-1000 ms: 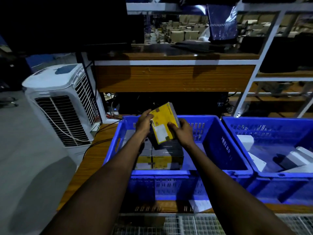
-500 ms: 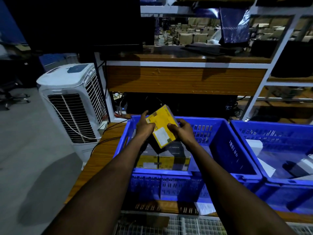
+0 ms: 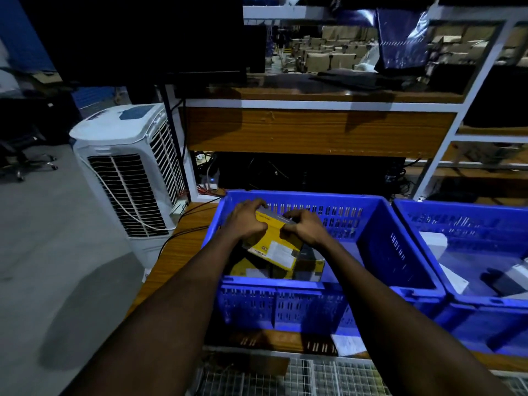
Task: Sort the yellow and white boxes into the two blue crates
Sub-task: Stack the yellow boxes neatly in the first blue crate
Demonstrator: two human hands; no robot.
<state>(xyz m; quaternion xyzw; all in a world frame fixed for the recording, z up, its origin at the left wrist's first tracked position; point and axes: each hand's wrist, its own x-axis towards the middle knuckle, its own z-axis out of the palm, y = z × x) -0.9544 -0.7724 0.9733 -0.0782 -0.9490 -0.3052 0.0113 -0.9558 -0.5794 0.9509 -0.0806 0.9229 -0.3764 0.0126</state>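
Yellow box (image 3: 275, 248) was gripped at upper edge by left hand (image 3: 246, 221) and right hand (image 3: 307, 228), fingers curled round it from both sides. Box was held tilted, low inside left crate (image 3: 385, 247), just above yellow boxes (image 3: 244, 269) stacked at near wall. Contact with stack could not be confirmed in dim light. White boxes (image 3: 434, 242) were seen in right crate (image 3: 457, 207). Sorting was judged partly done: both crates were partly filled. Release of held box was left. No unsorted supply was seen in view.

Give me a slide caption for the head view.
Left hand and right hand hold a yellow box over yellow boxes inside a blue crate.
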